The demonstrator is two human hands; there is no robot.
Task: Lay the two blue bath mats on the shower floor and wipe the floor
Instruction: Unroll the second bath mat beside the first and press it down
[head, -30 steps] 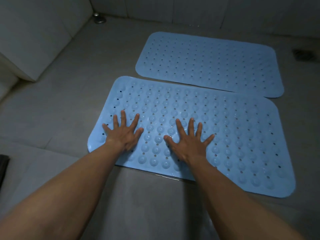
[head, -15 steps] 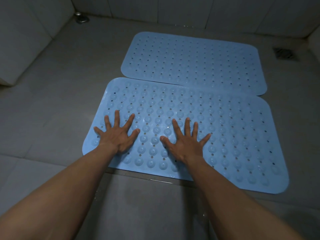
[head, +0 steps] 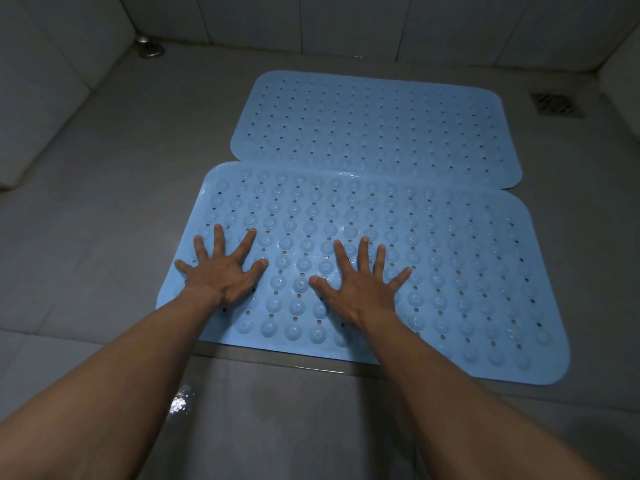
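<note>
right now i see my left hand (head: 221,268) and right hand (head: 360,282) pressed flat, fingers spread and holding nothing, on the near mat (head: 450,271), bumpy side up on the grey shower floor (head: 104,220). beyond, its far edge meets the far mat (head: 374,126). a drain grate (head: 556,105) sits far right.

Two blue bath mats are lying on the shower floor (head: 104,209): the near mat (head: 433,271) and the far mat (head: 374,123). Two hands are showing, the left hand (head: 223,270) and the right hand (head: 360,284). One floor drain (head: 556,105) is sitting far right, one metal fitting (head: 149,48) far left.
</note>
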